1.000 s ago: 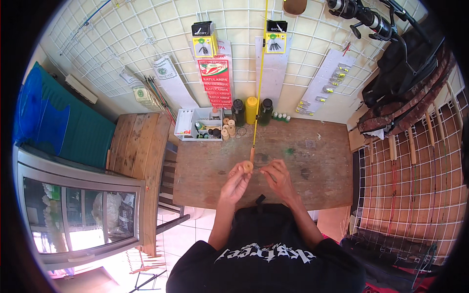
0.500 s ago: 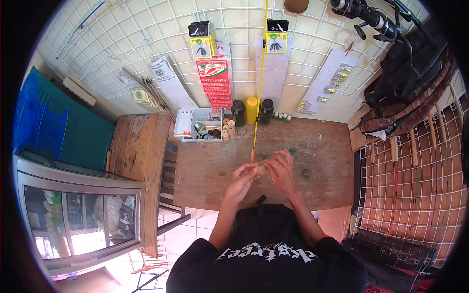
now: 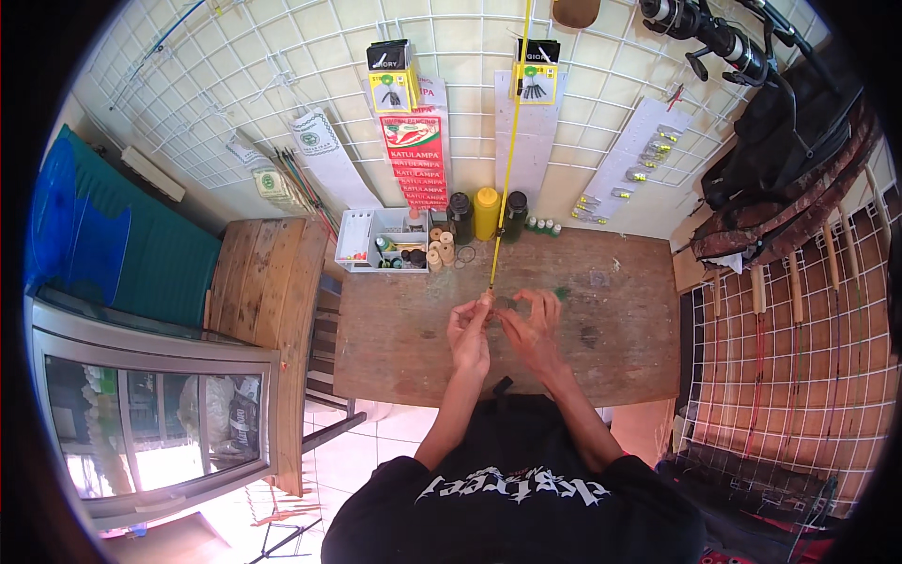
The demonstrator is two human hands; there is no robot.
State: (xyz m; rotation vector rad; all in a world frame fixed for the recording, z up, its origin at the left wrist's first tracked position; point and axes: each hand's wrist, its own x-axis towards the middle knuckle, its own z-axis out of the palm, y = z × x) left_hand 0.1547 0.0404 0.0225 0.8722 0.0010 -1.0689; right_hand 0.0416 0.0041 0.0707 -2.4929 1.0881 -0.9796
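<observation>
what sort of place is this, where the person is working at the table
Probably a fishing-tackle workshop or small shop: a spinning reel shows at upper right, rods hang below it, and a yellow fishing rod rises over the wooden table.

Along the rear of the bench (image 3: 620,352), a yellow bottle (image 3: 486,214) stands between two dark bottles (image 3: 459,220), with small white-capped bottles (image 3: 542,227) to the right and a white compartment tray (image 3: 385,269) to the left. Red packets (image 3: 413,169) hang behind. A dark bag (image 3: 742,169) (its lower part mottled brown) hangs right; a glass-fronted cabinet (image 3: 155,336) stands left.
</observation>
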